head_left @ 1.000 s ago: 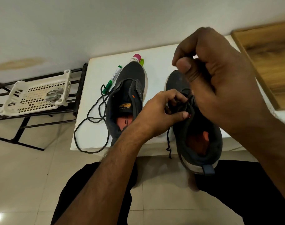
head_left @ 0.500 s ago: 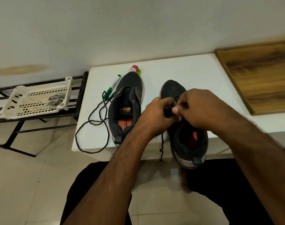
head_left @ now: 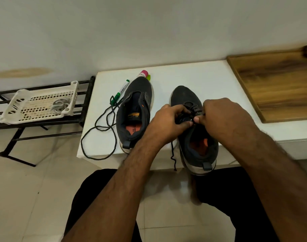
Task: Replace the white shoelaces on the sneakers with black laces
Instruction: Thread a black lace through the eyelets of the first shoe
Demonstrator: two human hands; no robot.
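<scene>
Compared with half a second earlier, little is changed: both hands are kept over the tongue of the right sneaker (head_left: 193, 123), and the right hand (head_left: 224, 117) is drawn slightly outward. The left hand (head_left: 166, 123) is curled, its fingertips pinching the black lace (head_left: 191, 109) at the eyelets; the right hand is likewise curled, thumb and forefinger pinched on the same lace. One lace end (head_left: 172, 154) is seen hanging over the edge of the white table (head_left: 193, 75). The left sneaker (head_left: 135, 109) is stood unlaced just beside, with a loose black lace (head_left: 96, 137) lying on the table at its outer side.
</scene>
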